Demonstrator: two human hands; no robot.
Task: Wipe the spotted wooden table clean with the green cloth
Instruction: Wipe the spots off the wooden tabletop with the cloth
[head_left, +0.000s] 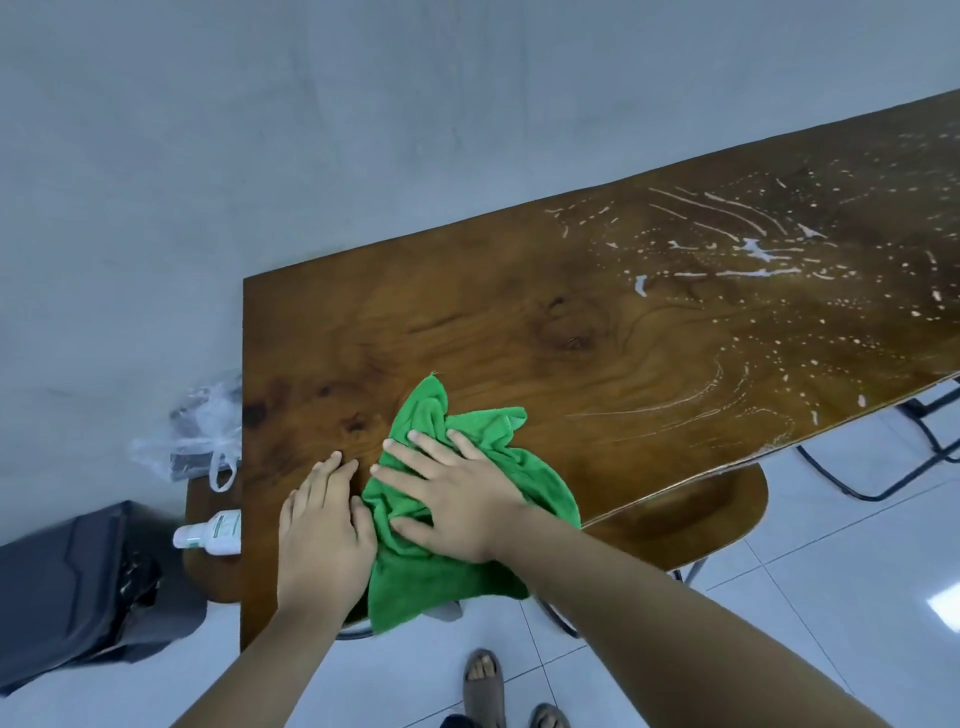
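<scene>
Grey wall behind, pale floor tiles below, and a long wooden counter (467, 322) between them. Its left end looks clean; the white spots (753, 260) are well off to the right. The green cloth (467, 561) lies bunched at the near left edge, right hand (457, 493) flat on top, fingers (415, 452) spread and pressing. Left hand (322, 525) rests just beside it, fingers together on bare wood. Next sweep, I'd say, goes rightward along the counter's length.

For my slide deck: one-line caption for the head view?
Both hands press a crumpled green cloth on the brown wooden table; white spots remain at right.
</scene>
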